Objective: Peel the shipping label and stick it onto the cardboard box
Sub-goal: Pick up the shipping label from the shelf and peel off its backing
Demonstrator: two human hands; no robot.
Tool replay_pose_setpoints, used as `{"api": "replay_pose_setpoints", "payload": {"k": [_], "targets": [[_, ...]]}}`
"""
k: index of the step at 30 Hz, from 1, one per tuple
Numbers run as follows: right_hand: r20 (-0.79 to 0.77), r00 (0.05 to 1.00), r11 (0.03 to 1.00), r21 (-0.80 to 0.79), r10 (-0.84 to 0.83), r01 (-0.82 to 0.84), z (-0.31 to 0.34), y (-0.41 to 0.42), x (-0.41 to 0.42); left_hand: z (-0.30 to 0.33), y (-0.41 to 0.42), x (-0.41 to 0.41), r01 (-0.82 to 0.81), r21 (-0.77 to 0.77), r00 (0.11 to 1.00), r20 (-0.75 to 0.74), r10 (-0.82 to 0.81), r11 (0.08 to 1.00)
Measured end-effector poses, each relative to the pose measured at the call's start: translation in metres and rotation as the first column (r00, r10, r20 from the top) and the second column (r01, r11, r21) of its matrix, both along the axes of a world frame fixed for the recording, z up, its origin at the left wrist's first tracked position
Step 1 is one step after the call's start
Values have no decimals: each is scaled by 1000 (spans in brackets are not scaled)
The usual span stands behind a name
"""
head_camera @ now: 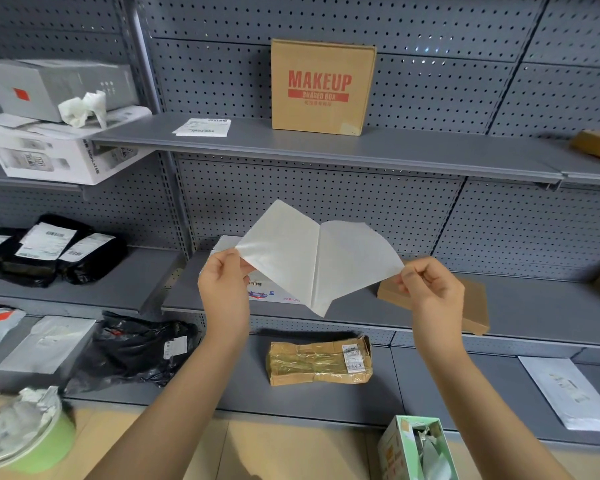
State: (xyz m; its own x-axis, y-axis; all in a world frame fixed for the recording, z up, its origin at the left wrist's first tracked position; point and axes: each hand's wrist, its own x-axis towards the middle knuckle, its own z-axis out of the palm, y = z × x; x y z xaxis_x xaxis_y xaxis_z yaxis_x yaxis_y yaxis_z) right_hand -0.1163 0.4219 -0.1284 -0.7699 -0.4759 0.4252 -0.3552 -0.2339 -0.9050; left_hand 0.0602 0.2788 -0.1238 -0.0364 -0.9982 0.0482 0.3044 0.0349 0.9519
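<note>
I stood before grey metal shelving (326,147) backed by perforated pegboard panels (430,88), its tiers running left to right, above a pale wood-toned floor (291,452).

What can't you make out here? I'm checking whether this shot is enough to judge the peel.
- Label, head view: printed side faces away.
- White parcel: mostly hidden behind the label and left hand.
- Flat brown box: partly covered by right hand.
- Green bin: cut off by left edge.
</note>
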Motion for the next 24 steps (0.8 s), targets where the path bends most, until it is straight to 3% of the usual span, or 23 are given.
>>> {"api": "replay_pose_setpoints", "payload": {"k": [24], "targets": [[34,985,983,-60,-170,172,2,25,-15,-8,-21,7,-57,99,997,-44,61,993]]}}
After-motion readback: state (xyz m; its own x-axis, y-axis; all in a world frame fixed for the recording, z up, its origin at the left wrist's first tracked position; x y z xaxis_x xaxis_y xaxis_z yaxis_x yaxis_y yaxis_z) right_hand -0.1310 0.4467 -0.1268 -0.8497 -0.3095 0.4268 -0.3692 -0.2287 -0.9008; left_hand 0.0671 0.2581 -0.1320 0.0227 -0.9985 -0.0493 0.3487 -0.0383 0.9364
